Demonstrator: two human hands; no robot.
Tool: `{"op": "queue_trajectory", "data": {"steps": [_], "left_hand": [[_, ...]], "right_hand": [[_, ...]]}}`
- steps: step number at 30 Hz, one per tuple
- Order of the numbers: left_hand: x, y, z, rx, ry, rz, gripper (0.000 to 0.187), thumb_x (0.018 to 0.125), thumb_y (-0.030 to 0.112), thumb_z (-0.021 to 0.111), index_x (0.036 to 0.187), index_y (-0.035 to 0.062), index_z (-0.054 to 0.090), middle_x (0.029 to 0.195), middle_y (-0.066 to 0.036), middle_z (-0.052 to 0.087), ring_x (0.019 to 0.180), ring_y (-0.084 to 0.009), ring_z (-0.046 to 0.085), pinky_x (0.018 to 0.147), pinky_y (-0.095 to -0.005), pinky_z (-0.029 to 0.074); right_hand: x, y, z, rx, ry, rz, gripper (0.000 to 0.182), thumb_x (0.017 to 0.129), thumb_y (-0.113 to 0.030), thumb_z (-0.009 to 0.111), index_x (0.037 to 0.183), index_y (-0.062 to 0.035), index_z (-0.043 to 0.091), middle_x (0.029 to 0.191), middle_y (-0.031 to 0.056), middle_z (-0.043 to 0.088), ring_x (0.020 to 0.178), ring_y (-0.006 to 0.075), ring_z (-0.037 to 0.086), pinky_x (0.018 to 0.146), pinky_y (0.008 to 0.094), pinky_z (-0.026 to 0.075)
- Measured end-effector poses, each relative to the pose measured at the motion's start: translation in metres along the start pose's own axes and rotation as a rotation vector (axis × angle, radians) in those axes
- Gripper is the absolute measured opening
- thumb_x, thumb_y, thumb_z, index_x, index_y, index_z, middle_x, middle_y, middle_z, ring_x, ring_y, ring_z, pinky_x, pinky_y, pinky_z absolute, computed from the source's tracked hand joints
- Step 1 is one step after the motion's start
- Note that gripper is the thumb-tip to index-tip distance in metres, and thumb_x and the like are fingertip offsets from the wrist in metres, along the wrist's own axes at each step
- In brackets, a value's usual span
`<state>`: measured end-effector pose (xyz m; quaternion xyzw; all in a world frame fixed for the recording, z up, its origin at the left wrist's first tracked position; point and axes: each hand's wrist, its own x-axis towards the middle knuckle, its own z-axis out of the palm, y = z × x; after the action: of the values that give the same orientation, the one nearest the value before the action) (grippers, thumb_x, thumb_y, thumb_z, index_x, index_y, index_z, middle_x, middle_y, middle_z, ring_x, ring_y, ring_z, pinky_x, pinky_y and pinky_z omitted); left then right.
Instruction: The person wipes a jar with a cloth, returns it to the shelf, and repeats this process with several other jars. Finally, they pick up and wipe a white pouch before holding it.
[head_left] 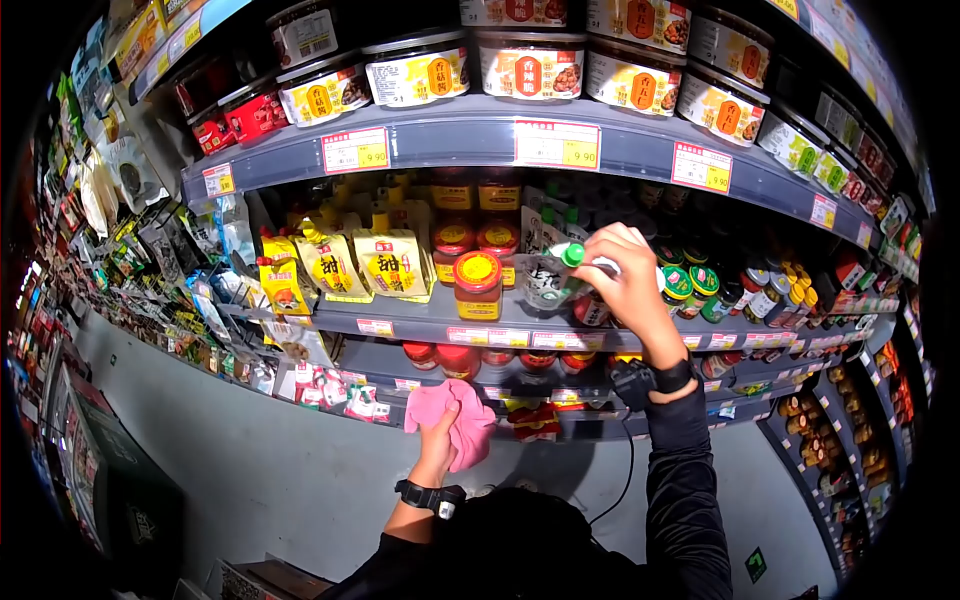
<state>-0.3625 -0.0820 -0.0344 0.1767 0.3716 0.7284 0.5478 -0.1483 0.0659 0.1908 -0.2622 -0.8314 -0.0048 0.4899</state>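
Note:
My left hand (436, 448) is closed around a crumpled pink cloth (472, 436), held low in front of the shelves. My right hand (625, 270) reaches to the middle shelf and grips a clear and dark spouted pouch (547, 284) with a green cap (573, 254). Its fingers close at the pouch's upper right, beside the cap; the fingertips are partly hidden. Just left of the pouch stands a jar with a yellow lid (478, 285). Yellow-capped white pouches (392, 264) stand further left.
Green-lidded jars (703, 283) are right of my right hand. Above, a shelf edge (460, 145) with price tags juts out under stacked tubs (531, 66). Red-lidded jars (458, 360) sit on the shelf below. A dark cable (630, 470) hangs near my right forearm.

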Motion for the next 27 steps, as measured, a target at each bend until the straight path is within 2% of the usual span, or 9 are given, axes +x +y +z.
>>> {"op": "queue_trajectory", "data": {"steps": [4, 6, 9, 11, 14, 17, 19, 21, 27], "left_hand": [[0.013, -0.001, -0.001, -0.194, -0.23, -0.154, 0.05, 0.08, 0.019, 0.057, 0.122, 0.0014, 0.035, 0.118, -0.01, 0.045, 0.109, -0.0211, 0.044, 0.094, -0.0349, 0.034], [0.016, 0.006, 0.014, -0.268, -0.438, -0.179, 0.078, 0.072, 0.04, 0.063, 0.128, 0.0024, 0.025, 0.128, -0.011, 0.036, 0.12, -0.0241, 0.033, 0.101, -0.0388, 0.025], [0.006, 0.027, 0.06, -0.351, -0.728, -0.209, 0.089, 0.064, 0.047, 0.067, 0.129, 0.004, 0.024, 0.128, -0.01, 0.036, 0.119, -0.0253, 0.034, 0.101, -0.0401, 0.025], [0.004, 0.027, 0.067, -0.377, -0.779, -0.302, 0.092, 0.06, 0.038, 0.074, 0.129, 0.0051, 0.023, 0.128, -0.01, 0.035, 0.118, -0.025, 0.034, 0.1, -0.0397, 0.027], [-0.003, 0.018, 0.075, 0.133, -0.621, -0.102, 0.081, 0.061, 0.006, 0.068, 0.129, 0.0029, 0.024, 0.123, -0.011, 0.04, 0.115, -0.0229, 0.037, 0.096, -0.0364, 0.03], [-0.006, 0.018, 0.079, 0.118, -0.551, -0.204, 0.075, 0.059, 0.001, 0.063, 0.126, 0.0016, 0.03, 0.121, -0.012, 0.041, 0.113, -0.0235, 0.039, 0.096, -0.0362, 0.03], [-0.014, 0.025, 0.093, 0.086, -0.51, -0.257, 0.074, 0.059, 0.002, 0.063, 0.125, 0.0011, 0.03, 0.12, -0.012, 0.042, 0.112, -0.0233, 0.04, 0.096, -0.0362, 0.031], [-0.016, 0.022, 0.095, 0.052, -0.464, -0.31, 0.073, 0.059, 0.003, 0.064, 0.124, 0.0006, 0.031, 0.118, -0.012, 0.043, 0.111, -0.0231, 0.041, 0.095, -0.0362, 0.032], [-0.009, 0.013, 0.098, 0.145, -0.486, -0.209, 0.065, 0.064, 0.003, 0.062, 0.122, -0.0021, 0.032, 0.111, -0.01, 0.046, 0.105, -0.0201, 0.045, 0.091, -0.0308, 0.036]], "right_hand": [[-0.012, -0.034, -0.023, 0.46, 0.045, 0.354, 0.013, 0.068, -0.008, 0.068, 0.069, -0.0003, 0.058, 0.064, 0.0035, 0.059, 0.057, 0.0061, 0.053, 0.053, 0.0198, 0.041], [-0.026, -0.046, -0.017, 0.546, 0.078, 0.486, 0.012, 0.069, -0.007, 0.068, 0.071, 0.0008, 0.058, 0.066, 0.0028, 0.059, 0.06, 0.006, 0.052, 0.054, 0.0205, 0.041], [-0.051, -0.052, 0.004, 0.813, 0.129, 0.666, 0.013, 0.071, -0.006, 0.066, 0.072, 0.0015, 0.056, 0.069, 0.003, 0.059, 0.062, 0.0057, 0.052, 0.055, 0.0196, 0.041], [-0.063, -0.055, 0.016, 0.752, 0.196, 0.76, 0.014, 0.071, -0.006, 0.066, 0.073, 0.0005, 0.054, 0.069, 0.0026, 0.057, 0.063, 0.006, 0.05, 0.058, 0.02, 0.041], [-0.084, -0.046, 0.04, 0.866, 0.328, 0.846, 0.015, 0.073, -0.007, 0.063, 0.08, 0.0017, 0.053, 0.074, 0.0045, 0.059, 0.065, 0.0071, 0.052, 0.06, 0.02, 0.041], [-0.092, -0.046, 0.042, 1.101, 0.423, 1.045, 0.01, 0.075, -0.007, 0.059, 0.074, 0.0007, 0.053, 0.072, 0.0023, 0.057, 0.061, 0.0052, 0.05, 0.056, 0.0186, 0.04], [-0.118, -0.032, 0.047, 1.208, 0.318, 1.038, 0.024, 0.078, -0.019, 0.058, 0.09, 0.0012, 0.053, 0.086, 0.0067, 0.059, 0.073, 0.011, 0.055, 0.065, 0.0232, 0.044], [-0.133, -0.036, 0.047, 1.827, 0.245, 1.169, 0.055, 0.075, -0.034, 0.058, 0.116, -0.0017, 0.042, 0.108, 0.0144, 0.053, 0.096, 0.0273, 0.053, 0.084, 0.0404, 0.042], [-0.152, -0.036, 0.066, 1.76, 0.262, 1.138, 0.071, 0.077, -0.052, 0.048, 0.126, -0.003, 0.031, 0.121, 0.0198, 0.043, 0.108, 0.0352, 0.044, 0.091, 0.0475, 0.035]]}}
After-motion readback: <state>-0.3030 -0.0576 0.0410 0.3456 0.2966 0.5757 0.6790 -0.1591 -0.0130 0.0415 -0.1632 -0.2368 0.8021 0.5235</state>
